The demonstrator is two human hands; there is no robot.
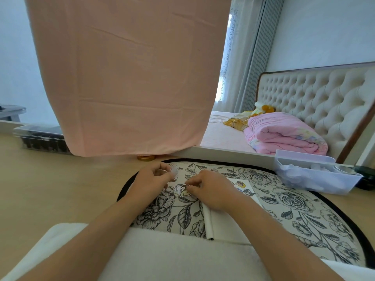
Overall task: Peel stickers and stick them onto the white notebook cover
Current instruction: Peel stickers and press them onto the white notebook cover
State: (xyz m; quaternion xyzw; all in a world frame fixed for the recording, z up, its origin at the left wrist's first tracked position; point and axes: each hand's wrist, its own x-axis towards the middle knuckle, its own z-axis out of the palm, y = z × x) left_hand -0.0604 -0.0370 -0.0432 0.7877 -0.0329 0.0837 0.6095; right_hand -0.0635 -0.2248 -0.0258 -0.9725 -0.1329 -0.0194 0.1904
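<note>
Black-and-white sticker (181, 190) pinched by right fingers (191, 184); left fingers (162, 171) pinch clear film (174, 171).

Wooden desk (50, 189); on it floral mat (304, 209), clear box (40, 138), plastic bin (314, 179)

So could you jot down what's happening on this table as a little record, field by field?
left hand: pinches a pale translucent piece above the mat
right hand: pinches a cartoon sticker, just left of the notebook
white notebook: closed, under the right forearm
cover stickers: a few show beyond the right hand
floral mat: lies under everything
clear bin: at the mat's right edge
</note>
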